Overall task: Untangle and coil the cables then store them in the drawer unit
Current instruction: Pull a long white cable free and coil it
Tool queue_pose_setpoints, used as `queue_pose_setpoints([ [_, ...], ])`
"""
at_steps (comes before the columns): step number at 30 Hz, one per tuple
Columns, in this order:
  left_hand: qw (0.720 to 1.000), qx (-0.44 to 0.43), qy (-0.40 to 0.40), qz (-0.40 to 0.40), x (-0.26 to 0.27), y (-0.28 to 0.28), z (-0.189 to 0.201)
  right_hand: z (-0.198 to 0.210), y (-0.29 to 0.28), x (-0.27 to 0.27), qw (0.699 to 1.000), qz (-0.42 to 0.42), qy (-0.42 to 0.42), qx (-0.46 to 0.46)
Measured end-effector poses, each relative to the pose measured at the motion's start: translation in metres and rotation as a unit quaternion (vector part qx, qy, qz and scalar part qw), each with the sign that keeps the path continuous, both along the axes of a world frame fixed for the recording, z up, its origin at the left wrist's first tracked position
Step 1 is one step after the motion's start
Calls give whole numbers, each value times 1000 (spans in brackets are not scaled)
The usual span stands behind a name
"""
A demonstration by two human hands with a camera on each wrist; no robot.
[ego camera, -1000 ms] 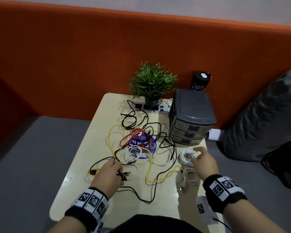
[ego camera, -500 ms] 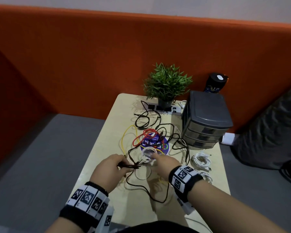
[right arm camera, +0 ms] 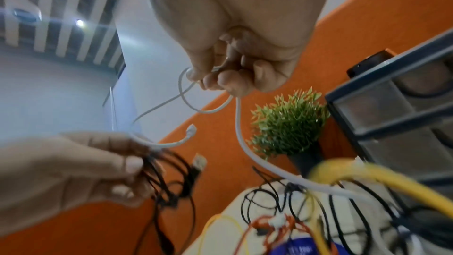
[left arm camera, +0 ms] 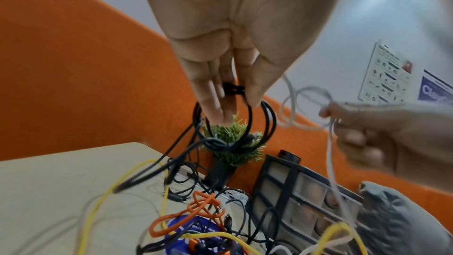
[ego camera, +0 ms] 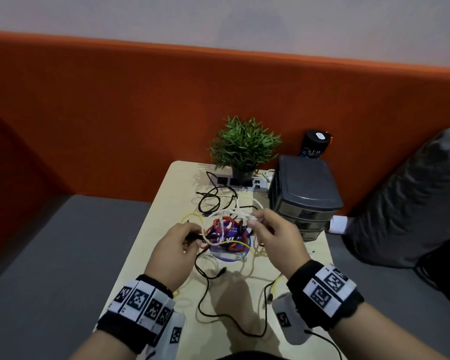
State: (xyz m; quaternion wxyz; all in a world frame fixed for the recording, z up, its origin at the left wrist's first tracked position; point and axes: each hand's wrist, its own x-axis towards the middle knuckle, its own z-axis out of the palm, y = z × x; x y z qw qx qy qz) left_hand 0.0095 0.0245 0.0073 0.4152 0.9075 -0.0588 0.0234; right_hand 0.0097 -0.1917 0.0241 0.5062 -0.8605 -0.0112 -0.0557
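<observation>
Orange partition walls back our pale desk [ego camera: 151, 237], where the drawer unit [ego camera: 305, 196] stands shut at the far right corner beside a plant [ego camera: 244, 146] and a power strip [ego camera: 238, 181]. Our left hand [ego camera: 176, 249] pinches a few loops of black cable [left arm camera: 235, 121] and our right hand [ego camera: 276, 236] pinches a white cable [right arm camera: 235, 129], both lifted above the tangle of yellow, orange, black and white cables [ego camera: 226, 237] at the middle of the desk. We judge the task barely begun: most cables are knotted together, and through the clear drawer fronts the right wrist view hints at dark loops inside, though we cannot tell what they are.
</observation>
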Motion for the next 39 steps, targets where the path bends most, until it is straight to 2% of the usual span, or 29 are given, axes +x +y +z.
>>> queue_pose_setpoints([
  [3,998,4,47,-48,8,-11,3,19,-7,-1,995,-37,-29,87],
  [6,989,-128,73,-26,12,-20,22,34,-13,-4,991,-57,-52,111],
  [9,964,-247,52,-84,12,-29,44,44,-15,-7,989,-62,-59,123],
  [12,964,-219,-3,-150,15,-36,54,48,-13,-10,989,-65,-63,119],
  [14,972,-188,-61,-125,18,-40,55,51,-12,-11,988,-76,-68,120],
  [16,973,-194,-95,-76,21,-41,59,53,-17,-9,985,-105,-79,114],
  [19,951,-296,-67,-61,23,-39,71,55,-31,-2,986,-134,-72,64],
  [21,920,-380,-17,-92,23,-40,81,55,-35,2,993,-116,-31,13],
  [23,902,-417,30,-112,23,-43,86,57,-32,1,995,-92,-21,-23],
  [25,900,-414,54,-126,24,-47,88,65,-24,-1,995,-59,-78,-21],
  [27,892,-419,79,-149,23,-51,90,72,-14,-2,993,12,-114,-24],
  [30,858,-475,124,-155,21,-54,97,71,-1,-1,992,99,-71,18],
  [32,831,-513,148,-155,21,-54,102,69,4,2,992,90,-47,70],
  [36,806,-548,149,-169,18,-57,107,58,2,7,996,59,-32,56],
  [39,794,-575,107,-166,20,-59,109,43,4,3,992,105,26,-68],
])
